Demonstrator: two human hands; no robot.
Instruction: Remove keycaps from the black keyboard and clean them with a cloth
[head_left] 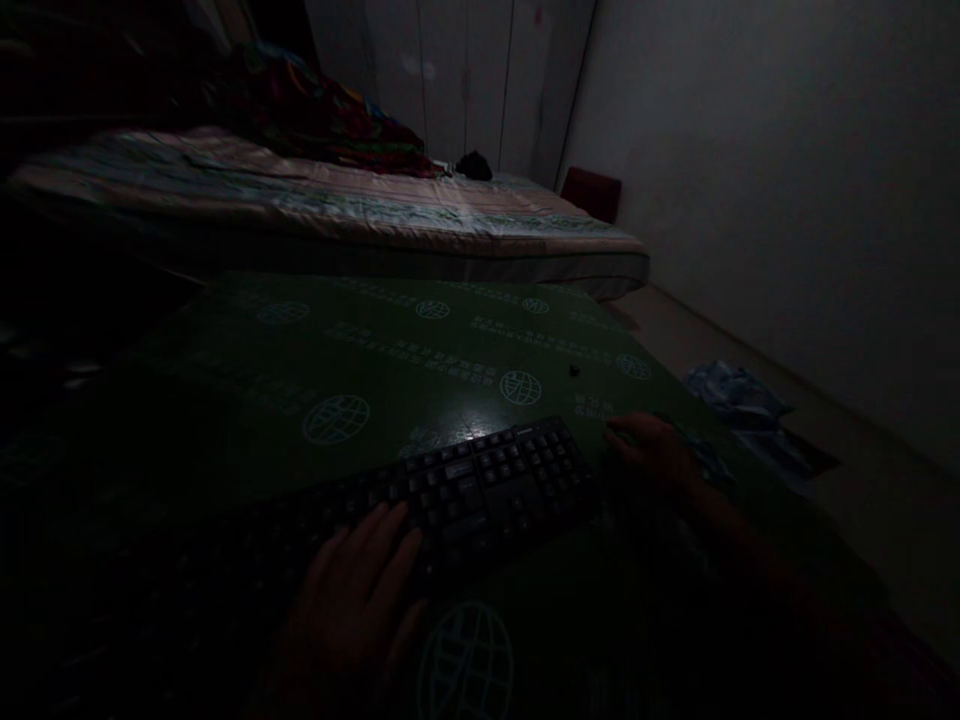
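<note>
Head: left fingers [396,568] parted on keyboard [469,502]

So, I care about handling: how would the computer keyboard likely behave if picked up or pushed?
The computer keyboard is probably stiff, its long body looking straight. Low and flat, it seems unlikely to roll. It may slide, as the green tabletop looks glossy.
</note>
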